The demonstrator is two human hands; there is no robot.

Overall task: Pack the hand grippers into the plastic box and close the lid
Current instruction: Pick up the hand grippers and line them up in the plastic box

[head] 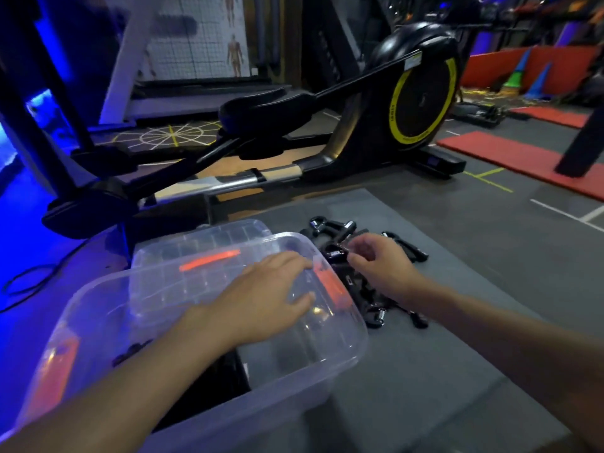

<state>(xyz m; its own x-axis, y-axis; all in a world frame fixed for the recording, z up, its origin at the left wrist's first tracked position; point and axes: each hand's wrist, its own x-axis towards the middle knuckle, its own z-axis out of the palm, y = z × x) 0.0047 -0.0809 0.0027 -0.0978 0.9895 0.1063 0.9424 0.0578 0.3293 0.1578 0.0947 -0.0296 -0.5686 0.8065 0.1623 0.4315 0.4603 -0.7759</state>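
Left hand (pixel 261 295) lay open, fingers spread at the far rim of the plastic box (pixel 294 387), apparently steadying it. Right hand (pixel 379 266) had its fingers curled among the hand grippers (pixel 340 228); the grasp could not be confirmed through blur. The hand grippers lay heaped on the floor mat (pixel 457 289) just right of the box, handles pointing all ways, while the box stood mouth-up, long axis near-left to far-right, lid (pixel 196 246) off behind it.

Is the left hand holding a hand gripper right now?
No, the left hand is spread open over the clear plastic box, fingers straight, with nothing in it.
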